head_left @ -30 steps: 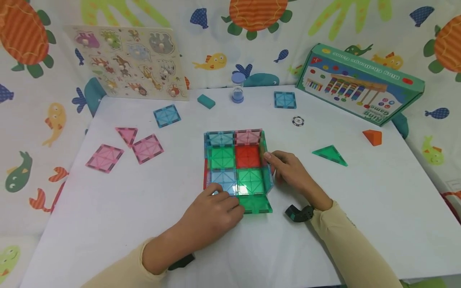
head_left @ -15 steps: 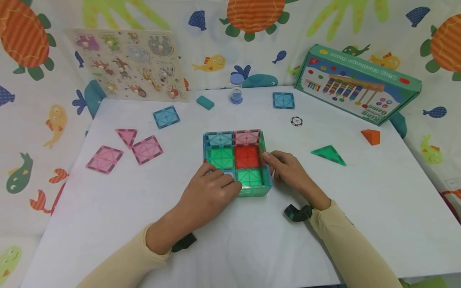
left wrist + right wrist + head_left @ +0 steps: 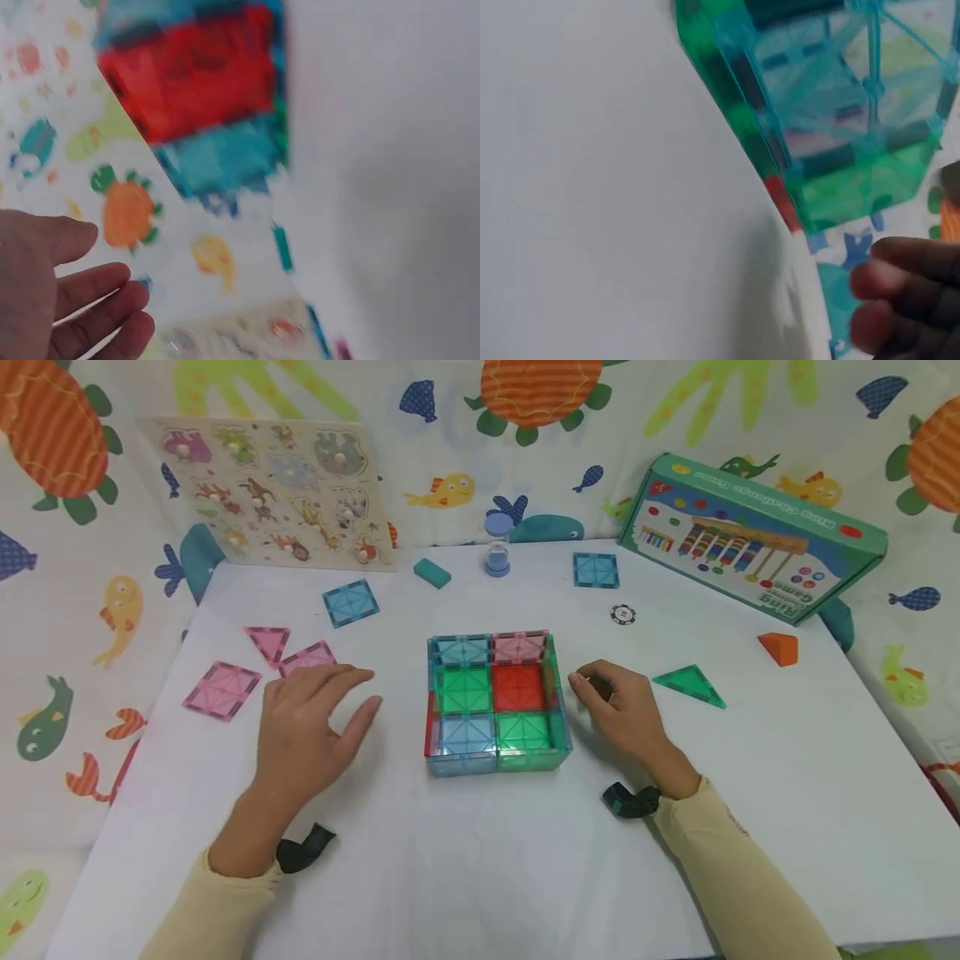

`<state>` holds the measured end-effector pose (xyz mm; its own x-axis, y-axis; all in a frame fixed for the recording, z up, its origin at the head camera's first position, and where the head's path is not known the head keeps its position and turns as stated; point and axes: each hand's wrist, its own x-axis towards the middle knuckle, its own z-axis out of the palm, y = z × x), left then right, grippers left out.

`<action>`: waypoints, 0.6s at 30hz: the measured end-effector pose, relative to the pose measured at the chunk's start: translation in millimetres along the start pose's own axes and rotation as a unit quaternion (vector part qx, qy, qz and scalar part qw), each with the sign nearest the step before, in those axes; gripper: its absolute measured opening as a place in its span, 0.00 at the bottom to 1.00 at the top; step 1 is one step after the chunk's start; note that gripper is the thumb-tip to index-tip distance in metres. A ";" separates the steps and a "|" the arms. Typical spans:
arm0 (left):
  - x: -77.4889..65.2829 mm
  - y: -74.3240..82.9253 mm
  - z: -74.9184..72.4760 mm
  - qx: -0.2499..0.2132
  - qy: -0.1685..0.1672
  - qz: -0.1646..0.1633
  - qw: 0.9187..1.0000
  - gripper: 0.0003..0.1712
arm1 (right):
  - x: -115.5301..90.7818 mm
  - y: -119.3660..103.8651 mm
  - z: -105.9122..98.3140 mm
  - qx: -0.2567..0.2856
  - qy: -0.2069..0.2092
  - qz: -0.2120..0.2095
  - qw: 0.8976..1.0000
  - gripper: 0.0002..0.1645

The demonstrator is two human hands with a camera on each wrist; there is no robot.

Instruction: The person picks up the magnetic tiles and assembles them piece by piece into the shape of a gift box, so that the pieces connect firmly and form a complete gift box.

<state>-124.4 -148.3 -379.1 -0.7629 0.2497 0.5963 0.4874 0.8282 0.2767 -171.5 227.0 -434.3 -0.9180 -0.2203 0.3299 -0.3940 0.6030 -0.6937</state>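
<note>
Two hands are being held either side of a shallow tile box [image 3: 497, 703], which is sitting at the middle of the white tabletop [image 3: 480, 860] with its low walls standing and nothing being gripped. The left hand [image 3: 309, 727] is being held well apart from the box's left wall, fingers [image 3: 352, 727] spread wide and relaxed, just beside the pink square tiles [image 3: 258, 677]; in the left wrist view the same fingers [image 3: 90, 300] are seen loose and empty, though the rest is blurred. The right hand [image 3: 622, 710] is being rested just beside the right wall, its fingers loosely curled with nothing clearly between them; whether the wall is being touched cannot be told. The box appears to be standing closed on all four sides, so the wall-raising step is judged to be finished and a further piece is probably being sought. A pink square lies nearest the left hand, a green triangle tile [image 3: 688, 685] near the right. Any next move is judged to call for a light approach, since the walls look easily knocked flat.
</note>
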 end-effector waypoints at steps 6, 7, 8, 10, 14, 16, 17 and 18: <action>-12.7 -57.0 -1.7 0.056 -0.044 -0.115 0.991 0.24 | -0.8 7.4 0.4 -0.085 -0.078 -0.004 0.993 0.10; -13.8 -64.5 -1.7 0.061 -0.058 -0.129 0.988 0.26 | -1.1 7.9 0.9 -0.091 -0.093 0.001 0.992 0.10; -14.5 -71.4 -1.6 0.063 -0.078 -0.143 0.985 0.28 | -1.4 7.5 1.1 -0.096 -0.103 0.006 0.990 0.11; -14.5 -84.1 -1.2 0.066 -0.129 -0.165 0.976 0.33 | -1.9 7.3 1.6 -0.103 -0.111 0.013 0.988 0.11; -11.8 -104.7 0.4 0.066 -0.239 -0.196 0.949 0.45 | -2.5 5.5 2.3 -0.105 -0.113 0.021 0.988 0.12; -10.2 -112.0 1.6 0.062 -0.270 -0.200 0.940 0.47 | -2.2 4.8 3.6 -0.101 -0.115 0.020 0.988 0.12; -9.9 -114.5 1.6 0.061 -0.279 -0.201 0.937 0.48 | -2.0 5.1 4.8 -0.099 -0.117 0.019 0.988 0.12; -9.6 -116.2 1.3 0.059 -0.284 -0.202 0.935 0.48 | -1.7 5.2 6.1 -0.097 -0.119 0.018 0.988 0.12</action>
<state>-174.2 -246.4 -417.9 -0.9936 0.1035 -0.0457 0.0861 0.9537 0.2883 -172.3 225.8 -442.3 -0.9252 -0.3562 0.1308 -0.3656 0.7447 -0.5583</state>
